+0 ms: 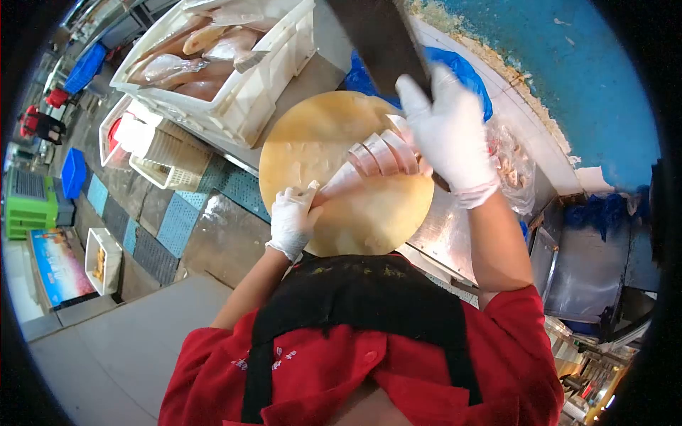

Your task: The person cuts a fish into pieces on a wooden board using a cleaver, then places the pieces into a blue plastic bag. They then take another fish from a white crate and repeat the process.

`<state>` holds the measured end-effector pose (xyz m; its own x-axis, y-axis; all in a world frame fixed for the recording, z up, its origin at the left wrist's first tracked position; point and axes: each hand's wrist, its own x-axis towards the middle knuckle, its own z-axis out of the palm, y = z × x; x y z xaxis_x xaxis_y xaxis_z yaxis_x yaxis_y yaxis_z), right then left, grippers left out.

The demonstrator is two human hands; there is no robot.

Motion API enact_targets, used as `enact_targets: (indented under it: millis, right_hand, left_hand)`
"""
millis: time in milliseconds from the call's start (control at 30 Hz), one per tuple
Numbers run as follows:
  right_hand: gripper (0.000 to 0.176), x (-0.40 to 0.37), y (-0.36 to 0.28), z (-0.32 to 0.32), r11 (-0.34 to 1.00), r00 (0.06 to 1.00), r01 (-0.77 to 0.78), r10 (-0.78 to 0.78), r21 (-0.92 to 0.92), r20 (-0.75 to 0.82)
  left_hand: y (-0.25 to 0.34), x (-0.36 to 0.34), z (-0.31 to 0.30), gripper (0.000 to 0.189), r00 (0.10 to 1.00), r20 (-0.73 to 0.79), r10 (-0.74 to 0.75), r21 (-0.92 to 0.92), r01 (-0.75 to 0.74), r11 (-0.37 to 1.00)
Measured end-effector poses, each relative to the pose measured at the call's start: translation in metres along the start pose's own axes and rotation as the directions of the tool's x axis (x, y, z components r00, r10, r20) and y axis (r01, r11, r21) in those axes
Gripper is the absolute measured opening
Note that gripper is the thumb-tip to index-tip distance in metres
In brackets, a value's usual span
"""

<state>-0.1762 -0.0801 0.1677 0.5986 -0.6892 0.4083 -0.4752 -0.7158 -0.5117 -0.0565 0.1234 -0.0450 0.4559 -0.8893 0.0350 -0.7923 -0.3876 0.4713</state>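
Note:
On a round, yellowish cutting board point(355, 231) lies a pale fish point(344, 180), cut crosswise into several slices at its right part. My left hand point(288, 224), in a white glove, is closed around the narrow tail end at the board's lower left. My right hand point(455, 135), also gloved, grips a cleaver point(376, 42) near the board's upper right. The dark, wide blade points up and away, slightly blurred, above the far edge of the board. The handle is mostly hidden in my fist.
A white crate point(241, 106) piled with whole fish point(234, 44) stands at the board's upper left. Blue plastic point(465, 74) lies behind the board, and a clear bag point(513, 167) sits to its right. Stacked baskets point(170, 149) stand on the floor at left. A person point(44, 124) is far left.

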Motion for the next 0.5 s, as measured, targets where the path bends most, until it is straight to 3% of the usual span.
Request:
enact_targets:
  millis: [33,133,200,233,267,333,367,433,467,500]
  right_hand:
    - [0.027,0.003,-0.006,-0.001,0.983,0.978,0.147,-0.128,0.107,-0.167]
    - [0.026,-0.032,-0.010,0.017,0.995,0.999,0.017,-0.012,0.096,-0.047]
    - [0.032,-0.078,0.033,0.070,0.890,0.930,0.362,-0.366,-0.278,0.039]
    - [0.033,-0.090,0.054,0.085,0.946,0.940,0.223,-0.144,-0.234,0.311]
    - [0.034,-0.102,0.074,0.101,0.957,0.834,0.073,0.096,-0.281,0.543]
    - [0.031,-0.084,0.096,0.102,0.864,0.725,0.434,-0.167,-0.254,0.668]
    - [0.027,-0.065,0.055,0.071,0.990,0.917,0.079,-0.027,-0.115,0.398]
    - [0.019,-0.042,0.031,0.040,0.928,0.944,0.311,-0.276,-0.207,0.183]
    - [0.017,-0.033,0.012,0.022,0.997,0.975,0.063,-0.054,-0.035,0.214]
    - [0.017,-0.026,0.001,0.015,0.987,0.986,0.149,-0.153,0.052,0.068]
  left_hand:
    - [-0.001,0.001,0.003,0.049,1.000,0.001,-0.007,-0.001,0.007,1.000]
    - [-0.007,0.003,0.016,0.049,0.999,-0.027,0.045,-0.072,-0.047,0.996]
    - [-0.009,0.007,0.025,0.050,0.995,-0.074,0.072,-0.114,-0.080,0.990]
    - [-0.006,0.002,0.025,0.050,0.995,-0.073,0.062,-0.117,-0.071,0.991]
    - [-0.002,-0.002,0.022,0.051,0.997,-0.062,0.047,-0.117,-0.054,0.992]
    - [-0.001,0.002,0.013,0.052,0.997,-0.069,0.036,-0.109,-0.043,0.993]
    - [0.001,-0.001,0.009,0.053,1.000,-0.023,0.016,-0.088,-0.018,0.996]
    - [0.005,-0.002,0.006,0.054,1.000,0.023,-0.006,-0.069,0.007,0.998]
    - [0.007,-0.005,0.005,0.054,0.998,0.048,-0.038,-0.137,0.045,0.990]
    - [0.007,-0.004,0.005,0.053,0.995,0.069,-0.069,-0.202,0.082,0.976]
